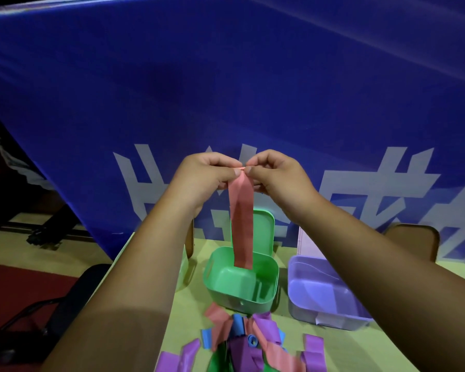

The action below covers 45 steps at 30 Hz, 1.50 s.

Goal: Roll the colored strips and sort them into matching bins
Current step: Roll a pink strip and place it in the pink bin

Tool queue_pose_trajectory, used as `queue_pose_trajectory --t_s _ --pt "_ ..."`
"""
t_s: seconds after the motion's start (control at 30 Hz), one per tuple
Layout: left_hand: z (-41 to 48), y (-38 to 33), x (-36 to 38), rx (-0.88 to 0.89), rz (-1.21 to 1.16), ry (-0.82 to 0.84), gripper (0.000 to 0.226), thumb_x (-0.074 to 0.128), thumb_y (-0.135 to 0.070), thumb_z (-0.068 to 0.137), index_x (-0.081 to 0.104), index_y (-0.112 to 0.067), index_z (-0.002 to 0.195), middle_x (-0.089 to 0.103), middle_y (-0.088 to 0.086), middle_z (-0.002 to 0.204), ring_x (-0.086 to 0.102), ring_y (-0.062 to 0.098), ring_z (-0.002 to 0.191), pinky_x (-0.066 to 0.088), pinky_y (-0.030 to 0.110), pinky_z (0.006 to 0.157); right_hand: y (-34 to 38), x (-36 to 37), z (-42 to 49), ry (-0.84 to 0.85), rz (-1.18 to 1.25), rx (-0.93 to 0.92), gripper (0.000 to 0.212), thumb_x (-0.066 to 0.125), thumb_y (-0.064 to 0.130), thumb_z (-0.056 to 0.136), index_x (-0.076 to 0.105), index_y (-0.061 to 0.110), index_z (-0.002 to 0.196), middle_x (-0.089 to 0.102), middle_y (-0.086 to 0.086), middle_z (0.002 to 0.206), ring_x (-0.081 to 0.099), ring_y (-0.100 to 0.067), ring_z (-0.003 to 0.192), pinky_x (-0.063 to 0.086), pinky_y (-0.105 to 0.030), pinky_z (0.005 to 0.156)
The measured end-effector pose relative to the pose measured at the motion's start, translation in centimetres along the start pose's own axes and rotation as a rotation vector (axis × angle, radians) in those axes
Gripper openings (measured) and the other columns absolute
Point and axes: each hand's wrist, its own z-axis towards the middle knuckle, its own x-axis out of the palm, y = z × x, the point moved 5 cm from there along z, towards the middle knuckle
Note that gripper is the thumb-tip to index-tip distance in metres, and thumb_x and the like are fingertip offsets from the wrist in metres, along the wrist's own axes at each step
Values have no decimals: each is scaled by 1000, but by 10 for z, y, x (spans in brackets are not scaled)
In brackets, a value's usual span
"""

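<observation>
A long pink strip [242, 221] hangs straight down in the air above the green bin [239, 277]. My left hand [204, 175] and my right hand [277, 173] both pinch its top end between thumb and fingers, close together. The strip's lower end dangles just over the green bin's rim. A purple bin [322, 288] stands to the right of the green one. A pile of loose strips [242, 345] in pink, purple, blue and green lies on the table in front of the bins.
The green bin's lid [263, 229] stands upright behind it and a pale lid [305, 242] behind the purple bin. The yellow-green table [387, 353] ends at a blue banner [226, 89]. A dark chair [65, 304] stands left; another pale bin hides behind my left forearm.
</observation>
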Motion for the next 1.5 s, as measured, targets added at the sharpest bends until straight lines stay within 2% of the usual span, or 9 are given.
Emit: queue_pose_trajectory --t_s 0.17,0.27,0.4,0.53,0.67,0.97,1.23,1.4,1.5 --pt "0 6 1 -80 -86 0 17 86 -8 89 85 -15 105 84 6 95 81 25 98 64 39 94 -3 3 -1 -3 54 40 9 71 1 95 73 8 101 68 -10 81 62 -23 75 58 -42 83" --pt "-4 5 1 -76 -79 -18 18 85 -8 89 85 -15 105 84 4 94 81 24 99 64 33 87 -4 4 -2 0 54 41 4 74 7 96 74 10 99 72 -8 81 65 -21 75 60 -44 85" --pt "-8 3 0 -58 -48 -30 18 86 -10 89 86 -18 105 84 1 95 80 18 97 64 28 83 -4 3 -4 -23 -19 2 10 79 18 97 75 10 100 74 -3 79 69 -18 77 63 -49 88" --pt "-9 6 -1 -70 -78 -13 20 87 -9 88 85 -17 106 84 3 96 81 20 99 65 31 89 -4 4 -4 -10 6 19 7 79 13 96 75 13 102 70 1 76 67 -16 74 62 -44 87" --pt "-9 10 0 -91 -148 7 23 85 -3 88 83 -12 109 84 8 101 82 24 99 65 35 94 -9 7 -3 10 107 57 13 78 7 95 74 15 104 67 -6 84 66 -25 82 61 -46 89" --pt "-12 17 5 -137 -337 45 25 75 3 97 75 -3 122 82 17 107 81 28 103 65 31 89 -11 11 -6 32 253 96 19 72 0 98 70 11 112 71 -8 96 75 -19 86 63 -31 80" --pt "-13 16 5 -88 -311 -39 16 75 -7 100 78 -3 116 82 16 104 81 28 99 66 27 81 -12 14 -1 15 252 71 21 74 -2 95 69 13 110 72 -2 88 74 -17 86 61 -30 78" --pt "-8 15 2 -39 -259 -89 18 80 -3 95 80 -8 112 83 12 100 81 31 100 66 38 91 -11 15 1 18 278 100 21 73 0 97 69 8 116 75 -11 99 74 -22 91 62 -34 84" --pt "-5 15 0 -21 -269 -109 20 81 -2 93 80 -9 111 82 13 100 81 29 99 66 37 91 -13 16 2 36 276 107 14 71 8 101 70 3 114 77 -19 101 75 -27 90 61 -40 88"
